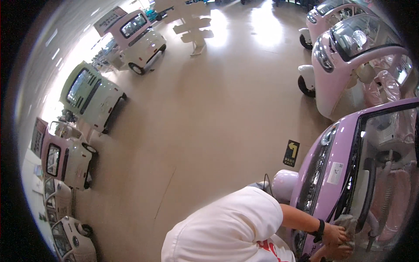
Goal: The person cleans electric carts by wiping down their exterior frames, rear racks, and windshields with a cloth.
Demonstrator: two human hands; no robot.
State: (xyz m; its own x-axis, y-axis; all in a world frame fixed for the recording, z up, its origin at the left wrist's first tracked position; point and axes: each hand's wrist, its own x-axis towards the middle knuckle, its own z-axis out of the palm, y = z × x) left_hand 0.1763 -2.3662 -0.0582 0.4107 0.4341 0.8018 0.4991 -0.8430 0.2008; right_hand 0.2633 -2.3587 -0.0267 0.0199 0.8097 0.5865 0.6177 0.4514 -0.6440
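Note:
A crumpled grey cloth (348, 223) is bunched against the lower windshield (364, 183) of a small purple vehicle (325, 161). My left hand (334, 234), with a dark band at its wrist, is closed on the cloth. Just below it, near the bottom edge, my right hand (337, 252) is also closed at the lower end of the cloth; its fingers show only in part. A black wiper arm (342, 192) runs by the base of the glass, close to the hands. Through the windshield a steering wheel and plastic-wrapped pink seats show.
Beside the purple vehicle stands a pink one (325, 83), with another behind it. Several small cars line the left, among them a pale green one (94, 98). A dark floor sign with a yellow arrow (292, 153) lies near the purple front wheel cover. A white display stand (192, 28) is farther off.

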